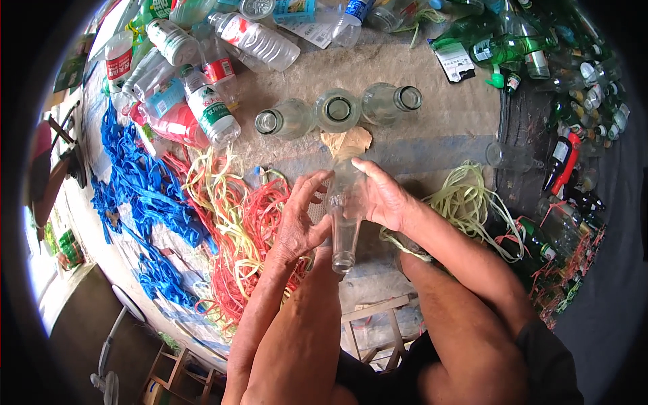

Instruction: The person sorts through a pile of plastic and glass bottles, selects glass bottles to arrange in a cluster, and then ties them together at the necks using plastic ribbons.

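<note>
Over the space between my knees, a clear glass bottle [347,219] lies between my hands with its mouth toward me. My right hand [386,199] grips it from the right, thumb along the side near its base. From the left, my left hand [297,212] curves around it, fingers bent and thumb against the glass. Just beyond stand three clear glass bottles in a row: a left one [291,119], a middle one [337,111] and a right one [388,102]. A tan scrap [351,140] lies between them and the held bottle.
Red and yellow strapping [236,229] and blue strips [145,189] heap at the left. Pale yellow twine [466,199] lies beside my right forearm. Plastic bottles [263,42] pile up at the far left; green glass bottles [509,48] crowd the far right. One glass bottle [509,156] lies apart.
</note>
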Motion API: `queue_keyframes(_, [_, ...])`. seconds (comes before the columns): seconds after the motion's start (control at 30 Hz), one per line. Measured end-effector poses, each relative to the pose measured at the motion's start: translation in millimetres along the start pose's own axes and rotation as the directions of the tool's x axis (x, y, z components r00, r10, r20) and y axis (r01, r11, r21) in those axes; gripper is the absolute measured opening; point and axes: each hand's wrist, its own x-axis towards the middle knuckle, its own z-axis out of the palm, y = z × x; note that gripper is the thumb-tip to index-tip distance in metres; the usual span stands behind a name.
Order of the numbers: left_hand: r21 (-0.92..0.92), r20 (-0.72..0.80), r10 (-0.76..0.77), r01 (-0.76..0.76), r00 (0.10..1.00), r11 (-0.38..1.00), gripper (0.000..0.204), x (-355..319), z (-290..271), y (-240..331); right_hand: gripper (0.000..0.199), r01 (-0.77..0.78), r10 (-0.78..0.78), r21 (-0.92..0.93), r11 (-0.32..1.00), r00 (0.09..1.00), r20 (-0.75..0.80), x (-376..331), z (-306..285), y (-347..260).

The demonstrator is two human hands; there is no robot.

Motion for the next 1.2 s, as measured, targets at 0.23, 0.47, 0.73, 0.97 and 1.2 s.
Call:
queue_keyframes(0.23, [-0.025,-0.113,-0.066,0.063,0.991,0.998,0.077,3.3,-8.4,5.0,0.057,-0.074,0.077,-0.087,0.993,0.996,0.033,26.0,17.5,-7.9])
queue_keyframes(0.47, [0.025,-0.191,-0.066,0.072,0.979,0.997,0.079,8.8,-18.9,-10.9,0.058,-0.061,0.071,-0.164,0.985,0.996,0.058,53.6,29.7,-15.7])
queue_keyframes(0.73, [0.027,-0.215,-0.064,0.072,0.975,0.997,0.074,22.4,-19.4,-4.2,0.064,-0.058,0.076,-0.219,0.974,0.994,0.076,66.3,24.1,-24.5])
queue_keyframes(0.97, [0.044,-0.241,-0.018,0.03,0.97,0.999,0.075,21.8,-19.5,-17.6,0.087,-0.061,0.078,-0.287,0.956,0.996,0.048,62.7,36.1,-20.6])
queue_keyframes(1.2, [0.004,-0.282,-0.073,0.077,0.956,0.997,0.072,23.8,-12.9,-10.5,0.094,-0.065,0.089,-0.261,0.963,0.993,0.081,65.1,34.7,-20.8])
